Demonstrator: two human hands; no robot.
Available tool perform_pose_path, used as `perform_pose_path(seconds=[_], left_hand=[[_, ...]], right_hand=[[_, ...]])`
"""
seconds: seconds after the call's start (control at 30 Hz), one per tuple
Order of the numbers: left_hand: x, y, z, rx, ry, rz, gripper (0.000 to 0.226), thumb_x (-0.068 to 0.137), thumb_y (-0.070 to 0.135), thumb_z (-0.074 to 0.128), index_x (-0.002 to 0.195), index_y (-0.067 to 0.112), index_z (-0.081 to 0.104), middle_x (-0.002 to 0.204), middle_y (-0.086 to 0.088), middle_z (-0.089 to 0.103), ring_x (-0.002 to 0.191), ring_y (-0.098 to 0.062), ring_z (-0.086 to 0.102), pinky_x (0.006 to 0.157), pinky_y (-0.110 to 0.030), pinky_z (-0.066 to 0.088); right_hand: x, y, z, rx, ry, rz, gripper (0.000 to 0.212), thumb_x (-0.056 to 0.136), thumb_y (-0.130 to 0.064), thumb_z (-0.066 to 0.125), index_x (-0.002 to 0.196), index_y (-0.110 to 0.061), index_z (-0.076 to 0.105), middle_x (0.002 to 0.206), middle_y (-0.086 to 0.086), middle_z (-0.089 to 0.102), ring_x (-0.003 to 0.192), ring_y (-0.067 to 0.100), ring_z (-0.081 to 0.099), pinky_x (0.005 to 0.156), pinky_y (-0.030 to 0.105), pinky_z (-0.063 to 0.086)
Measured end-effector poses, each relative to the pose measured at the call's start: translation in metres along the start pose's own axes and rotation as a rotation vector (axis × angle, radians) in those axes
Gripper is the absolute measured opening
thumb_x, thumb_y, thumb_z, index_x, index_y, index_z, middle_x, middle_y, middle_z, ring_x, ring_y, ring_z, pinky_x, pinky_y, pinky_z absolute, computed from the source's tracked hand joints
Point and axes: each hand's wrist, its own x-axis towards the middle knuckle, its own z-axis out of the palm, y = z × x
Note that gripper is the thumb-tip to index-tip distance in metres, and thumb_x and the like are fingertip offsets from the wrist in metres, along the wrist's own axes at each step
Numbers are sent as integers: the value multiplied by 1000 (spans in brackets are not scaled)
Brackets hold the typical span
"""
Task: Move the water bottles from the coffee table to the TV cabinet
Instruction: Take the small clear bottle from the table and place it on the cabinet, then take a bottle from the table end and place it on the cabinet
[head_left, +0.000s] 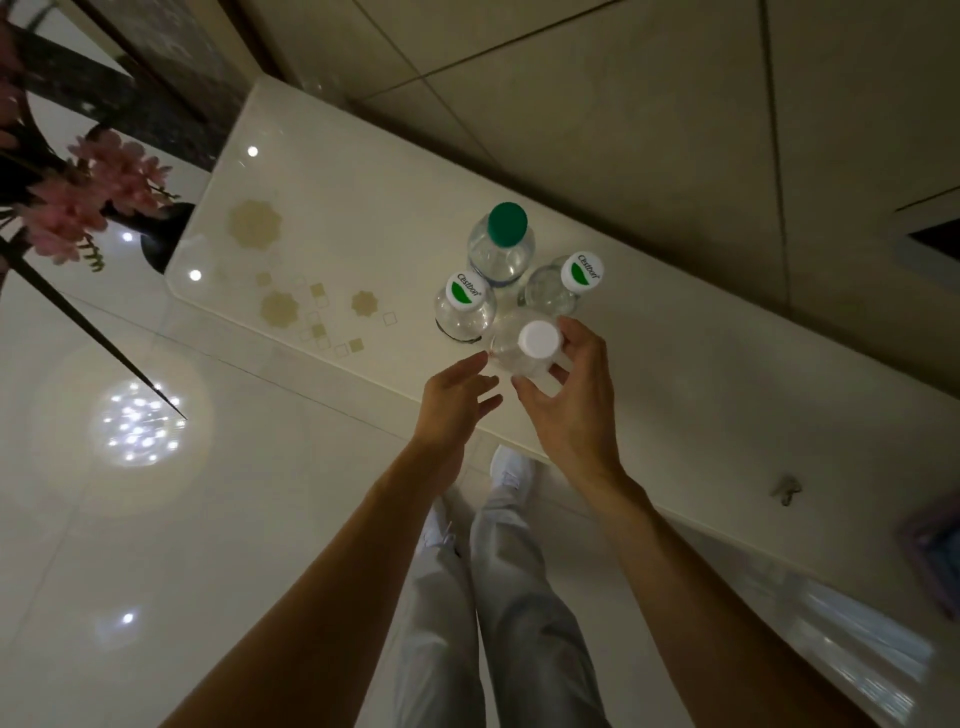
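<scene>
Right hand (571, 395) grip wraps white-capped bottle (524, 351) holding clear water; left hand (454, 400) open beside it.

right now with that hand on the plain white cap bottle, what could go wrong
The plain-capped bottle stands packed against two logo-capped bottles; moving it sideways in the right hand could topple them. It also stands near the cabinet's front edge, so a slip could drop it to the floor.

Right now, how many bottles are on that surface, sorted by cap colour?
Green cap: 1
White cap with green logo: 2
Plain white cap: 1, gripped by the right hand
Total: 4 bottles
</scene>
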Motion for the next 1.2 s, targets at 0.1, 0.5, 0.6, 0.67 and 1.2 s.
perform_pose_path(seconds=[0.1, 0.5, 0.6, 0.67, 1.2], left_hand=[[-12, 6, -5, 142, 0, 3, 43, 96, -2, 43, 138, 3, 49, 142, -12, 51, 124, -28, 54, 105, -47, 47], [-210, 116, -1, 1194, -232, 638, 27, 96, 9, 50, 115, 5, 69, 122, -14, 67, 108, -28, 63, 83, -21, 39], [-256, 134, 14, 1252, -296, 750, 24, 94, 11, 55, 111, 8, 71, 118, -11, 68, 104, -25, 64, 82, -20, 40], [-278, 139, 32, 1301, -364, 839, 22, 92, 11, 57, 108, 9, 72, 118, -9, 68, 104, -25, 65, 88, -25, 44], [-491, -26, 203, 1800, -1135, 1109, 36, 96, 25, 54, 128, 9, 58, 136, -9, 57, 123, -24, 54, 105, -33, 41]], right_hand=[[-2, -8, -11, 6, -38, 36, 68, 79, -16, 77, 136, -15, 40, 142, 4, 46, 121, 15, 53, 98, 34, 51], [-107, -108, -185, -203, 150, 46, 32, 92, -15, 59, 123, -14, 57, 122, 2, 61, 106, 11, 57, 94, 29, 50], [-166, -116, -227, -187, 270, 91, 31, 91, -14, 59, 122, -12, 58, 119, 3, 62, 102, 8, 55, 90, 25, 49], [-203, -118, -251, -188, 341, 110, 30, 90, -12, 60, 120, -11, 59, 116, 4, 64, 100, 11, 57, 89, 29, 51], [-519, -56, -344, -121, 844, 616, 28, 92, -22, 57, 119, -17, 60, 117, 1, 62, 106, 15, 60, 91, 29, 49]])
